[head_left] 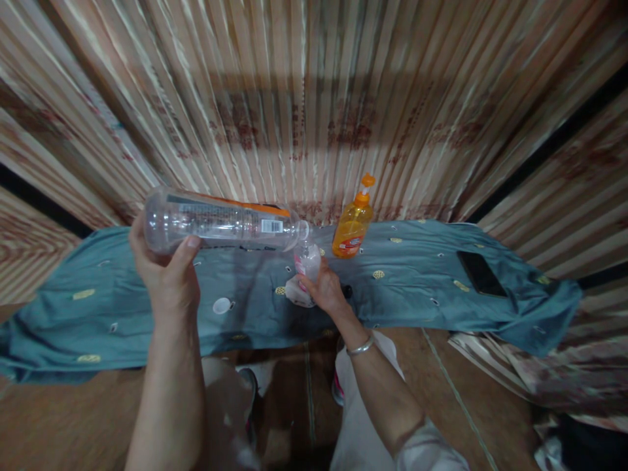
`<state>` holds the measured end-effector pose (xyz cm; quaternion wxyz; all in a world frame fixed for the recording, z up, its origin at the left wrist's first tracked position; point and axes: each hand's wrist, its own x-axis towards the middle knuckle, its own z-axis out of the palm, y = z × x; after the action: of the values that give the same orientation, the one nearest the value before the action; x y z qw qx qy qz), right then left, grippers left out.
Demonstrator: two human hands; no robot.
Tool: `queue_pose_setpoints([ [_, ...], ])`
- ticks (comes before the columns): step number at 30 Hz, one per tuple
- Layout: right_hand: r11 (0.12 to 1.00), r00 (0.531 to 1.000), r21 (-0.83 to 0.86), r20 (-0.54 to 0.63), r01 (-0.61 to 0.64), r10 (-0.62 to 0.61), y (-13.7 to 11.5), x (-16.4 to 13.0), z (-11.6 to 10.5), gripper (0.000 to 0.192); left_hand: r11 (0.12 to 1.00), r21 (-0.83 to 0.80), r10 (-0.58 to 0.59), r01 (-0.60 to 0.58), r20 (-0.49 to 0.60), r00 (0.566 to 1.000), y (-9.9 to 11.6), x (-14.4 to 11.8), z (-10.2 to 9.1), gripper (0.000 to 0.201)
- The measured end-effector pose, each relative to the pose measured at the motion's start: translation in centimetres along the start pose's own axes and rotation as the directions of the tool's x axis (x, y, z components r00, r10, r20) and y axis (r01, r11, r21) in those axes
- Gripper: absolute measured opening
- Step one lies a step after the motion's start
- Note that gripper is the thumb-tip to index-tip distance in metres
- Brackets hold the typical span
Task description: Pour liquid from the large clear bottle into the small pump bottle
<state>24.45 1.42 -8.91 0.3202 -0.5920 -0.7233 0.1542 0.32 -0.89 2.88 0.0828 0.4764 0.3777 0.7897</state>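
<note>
Fingers of the right hand [328, 288] curl round the small clear bottle [308, 257] at the teal cloth [412, 288]; the left hand [169, 273], thumb spread, clasps the large labelled bottle [220, 222], tipped sideways, neck at the small one's mouth. Beyond stands an orange pump bottle [352, 227].

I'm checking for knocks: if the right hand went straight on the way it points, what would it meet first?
Beyond the small bottle it holds, the right hand would probably meet the large bottle, though depth is unclear.
</note>
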Motion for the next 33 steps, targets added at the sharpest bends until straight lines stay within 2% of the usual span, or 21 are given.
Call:
queue_pose_setpoints([
  [13, 1.0, 1.0, 0.018, -0.006, 0.002, -0.002, -0.1, 0.0, -0.1, 0.067, 1.0, -0.003, -0.023, 0.023, -0.009, 1.0, -0.3, 0.1, -0.3, 0.076],
  [20, 1.0, 1.0, 0.015, 0.013, -0.004, 0.004, -0.1, 0.1, -0.1, 0.067, 1.0, 0.022, 0.003, -0.004, 0.015, 1.0, -0.5, 0.0, -0.3, 0.075],
  [28, 1.0, 1.0, 0.023, -0.016, 0.013, -0.013, 0.0, 0.0, 0.0, 0.063, 0.998, 0.058, 0.017, -0.018, 0.025, 1.0, -1.2, 0.1, -0.7, 0.077],
  [33, 1.0, 1.0, 0.009, -0.011, 0.004, -0.004, 0.0, 0.0, 0.0, 0.067, 1.0, 0.026, -0.009, 0.009, 0.019, 1.0, -1.0, 0.0, -0.7, 0.076],
])
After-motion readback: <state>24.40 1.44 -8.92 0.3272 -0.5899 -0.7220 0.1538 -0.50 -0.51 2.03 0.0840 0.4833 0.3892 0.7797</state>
